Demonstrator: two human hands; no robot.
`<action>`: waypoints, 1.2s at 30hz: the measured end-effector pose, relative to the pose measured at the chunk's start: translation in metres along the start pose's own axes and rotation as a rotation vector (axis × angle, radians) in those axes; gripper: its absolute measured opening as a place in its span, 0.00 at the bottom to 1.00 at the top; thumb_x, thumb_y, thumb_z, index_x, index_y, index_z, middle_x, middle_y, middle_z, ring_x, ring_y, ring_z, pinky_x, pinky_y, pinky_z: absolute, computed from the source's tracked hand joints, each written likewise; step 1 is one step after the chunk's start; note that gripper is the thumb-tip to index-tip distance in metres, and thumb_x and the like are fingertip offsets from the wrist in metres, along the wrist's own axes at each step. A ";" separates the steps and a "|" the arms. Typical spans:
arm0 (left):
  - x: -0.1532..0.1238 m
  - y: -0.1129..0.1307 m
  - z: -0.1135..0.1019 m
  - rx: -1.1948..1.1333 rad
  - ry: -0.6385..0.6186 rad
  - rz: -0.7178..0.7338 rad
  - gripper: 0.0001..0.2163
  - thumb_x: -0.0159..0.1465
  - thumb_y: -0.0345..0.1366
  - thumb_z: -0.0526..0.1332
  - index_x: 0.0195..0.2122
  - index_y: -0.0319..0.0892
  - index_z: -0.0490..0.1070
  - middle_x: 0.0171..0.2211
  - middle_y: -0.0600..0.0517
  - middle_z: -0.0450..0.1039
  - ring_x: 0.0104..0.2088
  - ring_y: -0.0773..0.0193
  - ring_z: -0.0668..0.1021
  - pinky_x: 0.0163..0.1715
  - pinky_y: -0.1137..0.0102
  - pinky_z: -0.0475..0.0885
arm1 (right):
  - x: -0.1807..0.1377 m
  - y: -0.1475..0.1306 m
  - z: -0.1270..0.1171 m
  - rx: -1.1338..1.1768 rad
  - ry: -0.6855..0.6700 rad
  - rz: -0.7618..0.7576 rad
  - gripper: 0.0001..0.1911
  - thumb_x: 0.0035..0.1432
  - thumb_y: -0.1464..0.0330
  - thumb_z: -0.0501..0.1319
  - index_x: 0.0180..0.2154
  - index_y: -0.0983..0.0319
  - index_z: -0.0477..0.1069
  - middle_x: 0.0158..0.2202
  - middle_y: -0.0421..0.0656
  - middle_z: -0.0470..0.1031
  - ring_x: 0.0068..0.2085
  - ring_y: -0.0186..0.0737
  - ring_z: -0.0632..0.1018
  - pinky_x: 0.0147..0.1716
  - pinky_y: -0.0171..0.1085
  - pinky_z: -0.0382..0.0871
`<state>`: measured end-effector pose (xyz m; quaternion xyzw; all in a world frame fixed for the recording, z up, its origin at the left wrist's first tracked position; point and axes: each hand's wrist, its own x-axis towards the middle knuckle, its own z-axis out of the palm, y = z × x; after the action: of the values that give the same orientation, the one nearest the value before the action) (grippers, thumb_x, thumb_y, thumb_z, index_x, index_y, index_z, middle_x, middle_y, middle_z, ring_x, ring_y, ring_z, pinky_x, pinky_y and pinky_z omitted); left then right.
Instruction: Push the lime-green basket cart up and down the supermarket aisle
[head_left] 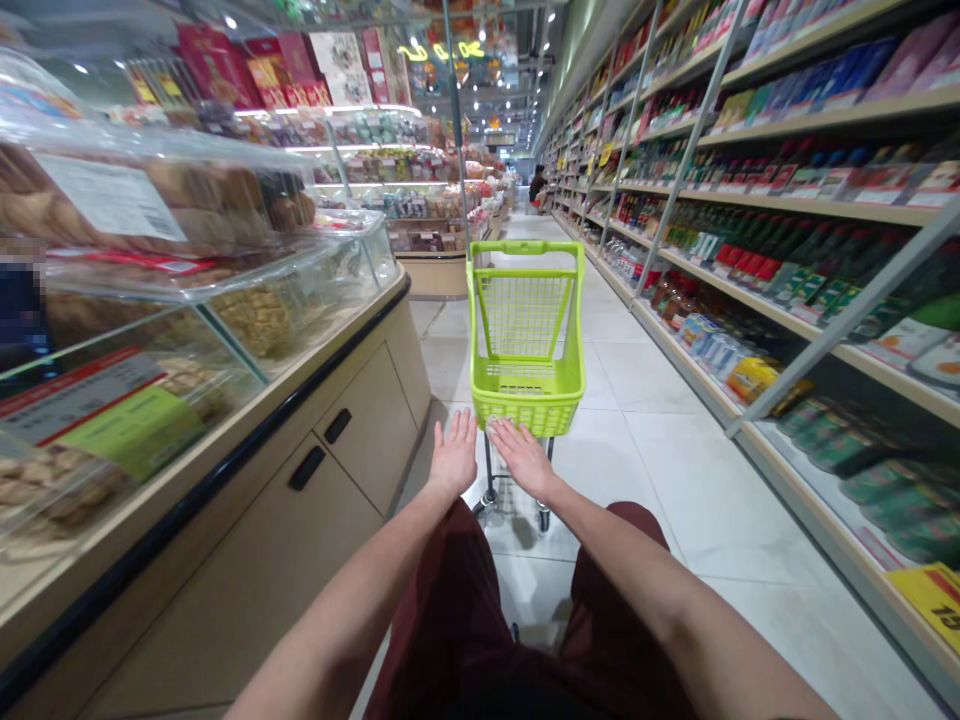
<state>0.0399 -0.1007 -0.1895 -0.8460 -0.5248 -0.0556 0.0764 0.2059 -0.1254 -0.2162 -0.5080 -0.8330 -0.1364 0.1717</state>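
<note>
A bright green shopping cart (529,372) stands upright on the floor straight ahead of me, on dark legs with small wheels. No goods show in its basket. My left hand (454,452) is stretched out at the basket's lower left corner, fingers apart and holding nothing. Beside it, my right hand (519,456) reaches to the front lower edge of the basket, fingers extended and palm down. Whether the right fingertips touch the basket I cannot tell. Both forearms reach forward over my dark red trousers (457,610).
On the left runs a wooden counter (315,520) with glass bins and packaged food. Tall shelves (795,210) of bottles, cans and boxes line the right side. Pale tiles (652,460) cover the aisle floor. Far down it, a person (538,188) sits or crouches.
</note>
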 end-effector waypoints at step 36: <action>0.007 0.079 -0.013 -0.005 0.012 0.385 0.29 0.56 0.27 0.46 0.60 0.36 0.46 0.63 0.46 0.40 0.63 0.58 0.45 0.59 0.51 0.43 | -0.078 0.046 -0.001 0.065 -0.105 0.330 0.28 0.53 0.80 0.45 0.55 0.63 0.60 0.59 0.47 0.56 0.60 0.44 0.57 0.55 0.51 0.54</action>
<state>0.1135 -0.1312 -0.1809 -0.9305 -0.3529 -0.0464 0.0867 0.2802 -0.1674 -0.2462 -0.6387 -0.7499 -0.0526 0.1642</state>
